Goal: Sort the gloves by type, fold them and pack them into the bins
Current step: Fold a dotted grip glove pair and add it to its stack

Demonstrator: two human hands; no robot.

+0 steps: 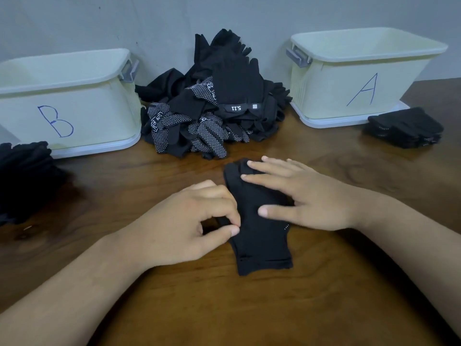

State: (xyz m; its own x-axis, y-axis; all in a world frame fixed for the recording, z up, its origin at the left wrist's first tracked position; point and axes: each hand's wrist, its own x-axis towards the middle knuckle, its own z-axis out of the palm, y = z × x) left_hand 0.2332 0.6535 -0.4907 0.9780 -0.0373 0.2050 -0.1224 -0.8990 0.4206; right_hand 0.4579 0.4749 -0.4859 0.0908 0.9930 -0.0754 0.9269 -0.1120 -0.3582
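Note:
A black glove lies flat on the wooden table in front of me, cuff toward me. My left hand pinches its left edge between thumb and forefinger. My right hand lies flat on the glove's upper part with straight fingers pressing it down. Behind it, a heap of black gloves, some with white dots, sits against the wall. Pale bin B stands at the left and pale bin A at the right.
A stack of folded black gloves lies in front of bin A at the right. Another dark pile of gloves sits at the left table edge in front of bin B. A grey wall closes the back.

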